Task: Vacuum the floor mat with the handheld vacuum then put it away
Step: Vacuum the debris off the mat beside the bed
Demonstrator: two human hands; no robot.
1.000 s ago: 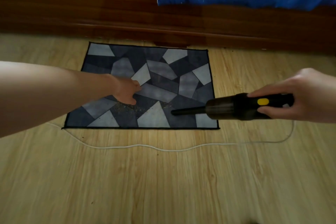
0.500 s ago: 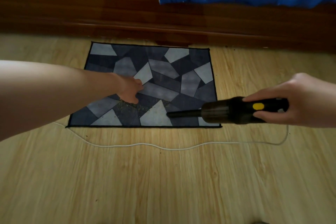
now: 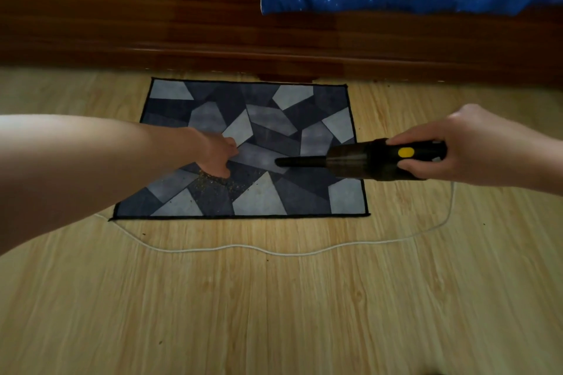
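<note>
Lying at the centre of the frame, the grey patchwork floor mat point(image 3: 316, 192) is touched by the left hand point(image 3: 217, 155); whether its fingers are curled cannot be told. At right, the handheld vacuum point(image 3: 365, 160) is gripped round its handle by the right hand point(image 3: 475, 146), with the nozzle held over the mat's middle, near scattered crumbs point(image 3: 213, 183).

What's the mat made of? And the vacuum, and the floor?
The mat looks like soft, matte fabric: fuzzy printed patches, bound dark edge. The vacuum looks like hard plastic, black, slightly glossy, with a yellow button. The floor shows pale wood grain, maybe laminate.
</note>
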